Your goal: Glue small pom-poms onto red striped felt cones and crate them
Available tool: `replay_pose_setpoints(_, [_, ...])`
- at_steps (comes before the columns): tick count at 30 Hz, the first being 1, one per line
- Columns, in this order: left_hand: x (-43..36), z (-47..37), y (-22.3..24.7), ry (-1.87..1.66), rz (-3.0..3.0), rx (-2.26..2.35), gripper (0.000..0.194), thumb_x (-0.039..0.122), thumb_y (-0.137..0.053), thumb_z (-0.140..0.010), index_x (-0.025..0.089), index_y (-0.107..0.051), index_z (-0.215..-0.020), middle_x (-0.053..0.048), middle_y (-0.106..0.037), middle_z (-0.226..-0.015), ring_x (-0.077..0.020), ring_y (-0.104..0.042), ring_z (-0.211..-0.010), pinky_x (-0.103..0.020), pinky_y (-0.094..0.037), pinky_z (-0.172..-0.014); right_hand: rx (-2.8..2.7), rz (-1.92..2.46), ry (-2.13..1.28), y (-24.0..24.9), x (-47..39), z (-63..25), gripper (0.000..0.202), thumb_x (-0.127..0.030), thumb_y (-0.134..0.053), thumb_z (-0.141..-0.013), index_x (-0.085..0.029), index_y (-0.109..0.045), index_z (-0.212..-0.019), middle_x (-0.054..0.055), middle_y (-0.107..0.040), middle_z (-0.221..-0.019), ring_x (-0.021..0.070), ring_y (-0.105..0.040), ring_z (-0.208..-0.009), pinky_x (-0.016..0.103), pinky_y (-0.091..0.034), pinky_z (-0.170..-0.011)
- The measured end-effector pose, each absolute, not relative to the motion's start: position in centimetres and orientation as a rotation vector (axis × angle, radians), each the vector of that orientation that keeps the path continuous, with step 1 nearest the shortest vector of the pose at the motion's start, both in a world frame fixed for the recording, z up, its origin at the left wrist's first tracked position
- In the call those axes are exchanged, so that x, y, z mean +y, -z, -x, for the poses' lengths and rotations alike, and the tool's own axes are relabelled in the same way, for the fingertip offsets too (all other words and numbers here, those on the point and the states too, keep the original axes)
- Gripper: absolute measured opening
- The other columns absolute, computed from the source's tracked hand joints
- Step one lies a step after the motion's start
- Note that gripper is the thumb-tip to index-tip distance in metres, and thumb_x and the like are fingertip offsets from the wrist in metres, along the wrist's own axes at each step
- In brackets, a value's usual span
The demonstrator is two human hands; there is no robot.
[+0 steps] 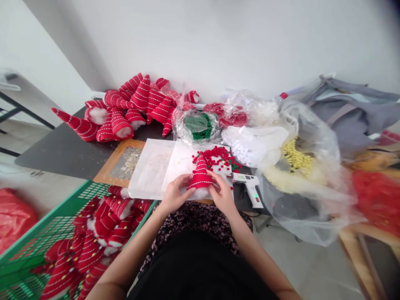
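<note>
A red stuffed cone hat with white dashed stripes (200, 174) stands tip away from me between my hands. My left hand (177, 192) grips its lower left edge, thumb along the bottom near the white stuffing. On the lower right edge, my right hand (222, 193) holds it the same way. Under and behind the hat lies a white sheet (173, 166), with loose red pompoms (218, 156) and a few green ones scattered on it. Just right of my right hand rests a white glue gun (248, 185) with a green light, its nozzle pointing left.
More striped cones (143, 98) are piled at the back left. A green crate (53, 225) full of cones stands at lower left. Bags of green pompoms (200, 126), white pompoms (245, 148) and yellow pompoms (298, 156) lie behind and right. A wood-framed board (120, 162) borders the sheet.
</note>
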State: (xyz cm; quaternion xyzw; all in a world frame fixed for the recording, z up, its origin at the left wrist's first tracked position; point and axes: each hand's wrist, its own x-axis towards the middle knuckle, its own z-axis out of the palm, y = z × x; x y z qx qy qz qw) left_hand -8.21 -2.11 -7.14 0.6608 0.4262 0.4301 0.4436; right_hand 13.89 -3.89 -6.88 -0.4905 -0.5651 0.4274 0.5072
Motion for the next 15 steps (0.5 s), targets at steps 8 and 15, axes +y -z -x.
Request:
replay_pose_setpoints(8, [-2.4,6.0,5.4,-1.255,-1.487,0.888,0.061,0.042,-0.086,-0.088,0.025,-0.063,-0.141,-0.014,-0.067,-0.133,-0.0265,-0.072,-0.115,-0.044,-0.064,-0.1,-0.655,1.07,-1.359,7.1,-3.3,-12.5,0.039,-0.033,-0.08,-0.075,-0.029,-0.082,-0.114,0.003,-0.082,-0.123,0.0271,-0.075,-0.113,0.039,-0.063,-0.095])
replay_pose_setpoints(15, [-2.5,5.2,5.2,-1.315,-1.353,0.979,0.039,0.045,-0.07,-0.1,0.021,-0.069,-0.13,-0.011,-0.074,-0.115,-0.0224,-0.074,-0.103,-0.038,-0.063,-0.094,-0.522,1.045,-1.351,8.2,-3.3,-13.0,0.035,-0.033,-0.085,-0.071,-0.028,-0.08,-0.106,0.004,-0.083,-0.106,0.0267,-0.076,-0.104,0.04,-0.064,-0.09])
